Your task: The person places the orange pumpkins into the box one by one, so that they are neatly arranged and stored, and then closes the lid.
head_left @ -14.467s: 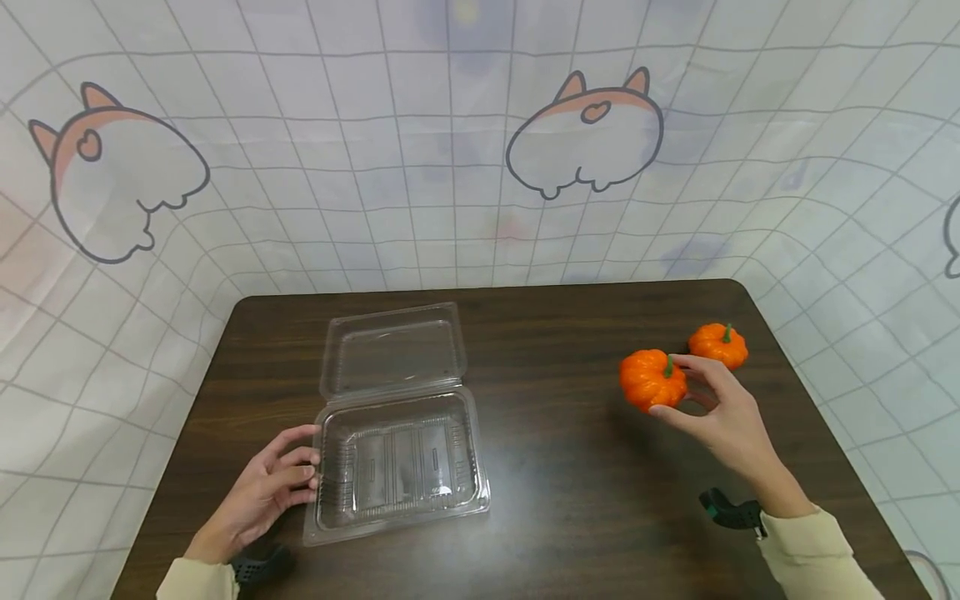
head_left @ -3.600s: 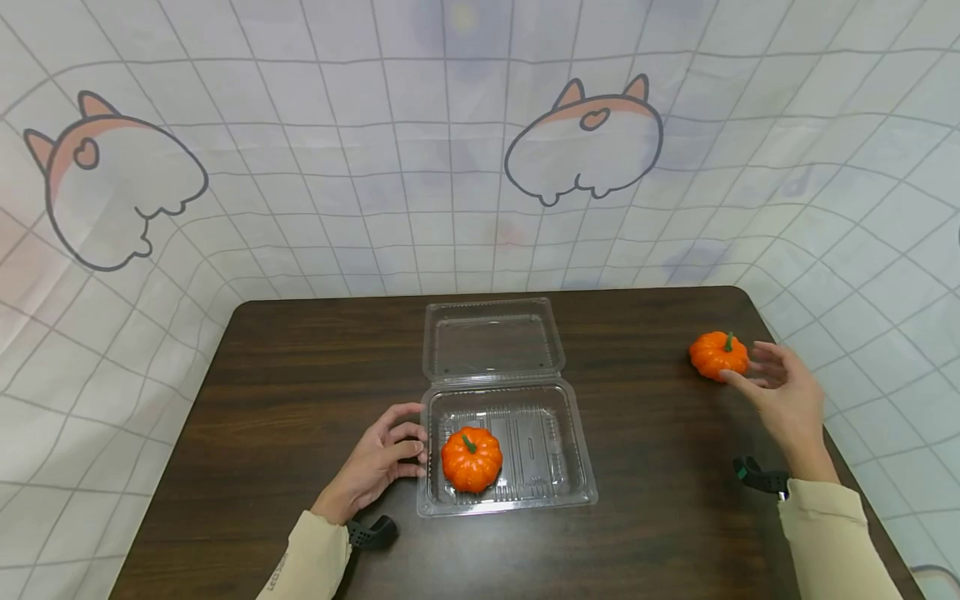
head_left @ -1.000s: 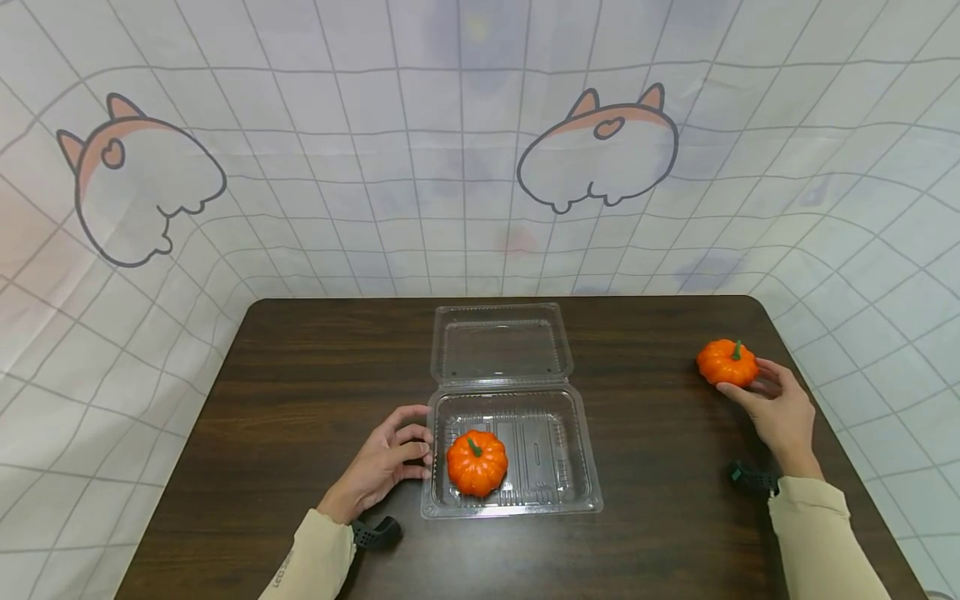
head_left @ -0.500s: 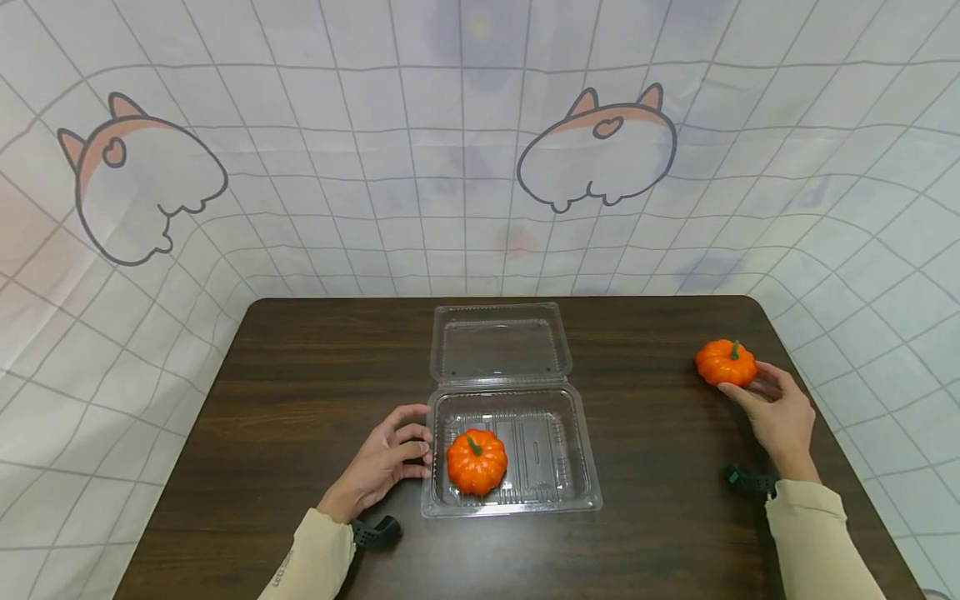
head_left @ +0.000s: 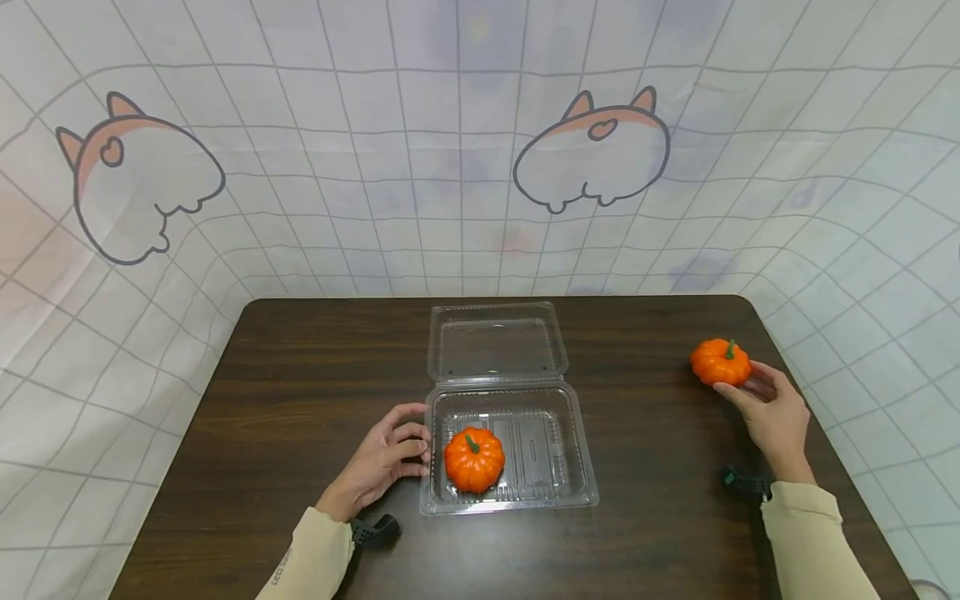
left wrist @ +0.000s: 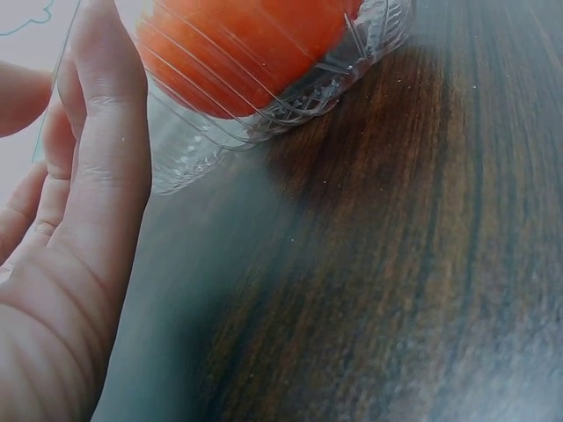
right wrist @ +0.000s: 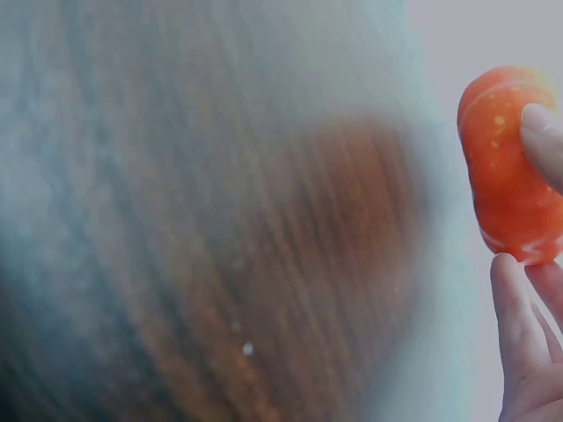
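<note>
In the head view, a clear plastic clamshell container (head_left: 536, 500) stands with its lid folded back. An orange toy pumpkin (head_left: 474, 463) with a green stem sits in the left part of its base. My left hand (head_left: 378, 458) holds the base's left rim, fingers and thumb right at the edge. Farther right, my right hand (head_left: 776, 417) grips a second orange toy pumpkin (head_left: 718, 362), thumb in front and fingers at its right side. In the right wrist view this pumpkin (right wrist: 497, 176) is pinched between thumb and fingertips, above a reddish patch on the tabletop.
Everything is on a dark wood-grain table (head_left: 315, 367) with rounded far corners. The container's open lid (head_left: 498, 342) lies toward the far edge. A white gridded curtain (head_left: 405, 167) with cartoon animal prints hangs behind and at both sides.
Over the longer span, the container moved right and one pumpkin came to lie in it. My right hand has since closed on the other pumpkin; in the last second little has moved.
</note>
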`<state>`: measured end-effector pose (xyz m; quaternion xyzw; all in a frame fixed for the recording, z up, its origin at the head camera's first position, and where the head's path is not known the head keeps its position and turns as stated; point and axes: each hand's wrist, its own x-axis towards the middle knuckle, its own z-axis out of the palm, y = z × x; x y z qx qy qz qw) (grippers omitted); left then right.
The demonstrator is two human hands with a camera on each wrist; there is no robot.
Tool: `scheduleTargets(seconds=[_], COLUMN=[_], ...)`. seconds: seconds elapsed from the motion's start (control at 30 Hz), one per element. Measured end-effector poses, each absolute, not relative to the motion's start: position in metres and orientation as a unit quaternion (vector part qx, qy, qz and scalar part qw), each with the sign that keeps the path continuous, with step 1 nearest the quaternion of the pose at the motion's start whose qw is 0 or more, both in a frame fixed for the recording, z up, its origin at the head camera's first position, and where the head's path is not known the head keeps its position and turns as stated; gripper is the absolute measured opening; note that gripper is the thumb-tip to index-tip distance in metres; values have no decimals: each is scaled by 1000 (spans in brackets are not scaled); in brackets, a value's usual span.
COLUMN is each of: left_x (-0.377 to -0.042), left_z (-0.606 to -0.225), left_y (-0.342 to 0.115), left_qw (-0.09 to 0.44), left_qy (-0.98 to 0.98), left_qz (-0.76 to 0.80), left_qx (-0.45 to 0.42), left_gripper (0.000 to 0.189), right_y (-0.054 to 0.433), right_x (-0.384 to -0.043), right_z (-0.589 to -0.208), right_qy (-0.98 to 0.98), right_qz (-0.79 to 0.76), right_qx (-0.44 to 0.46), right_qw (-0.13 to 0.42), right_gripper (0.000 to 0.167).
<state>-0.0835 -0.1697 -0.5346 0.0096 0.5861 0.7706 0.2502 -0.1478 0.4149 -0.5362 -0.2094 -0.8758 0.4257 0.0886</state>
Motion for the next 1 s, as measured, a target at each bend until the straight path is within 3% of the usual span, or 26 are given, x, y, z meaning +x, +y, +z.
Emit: scheduleTargets(seconds=[1.0], left_x=[-82], left_z=[-537], left_y=[-169], left_qw=[250], left_qy=[585], left_qz=[771], left_qx=[14], left_gripper=[61], right_y=[392], right_x=[-130], right_z=[-512], right_qy=[-877], right_qz=[446], right_qx=[-116], right_qw=[134], right_gripper=[70])
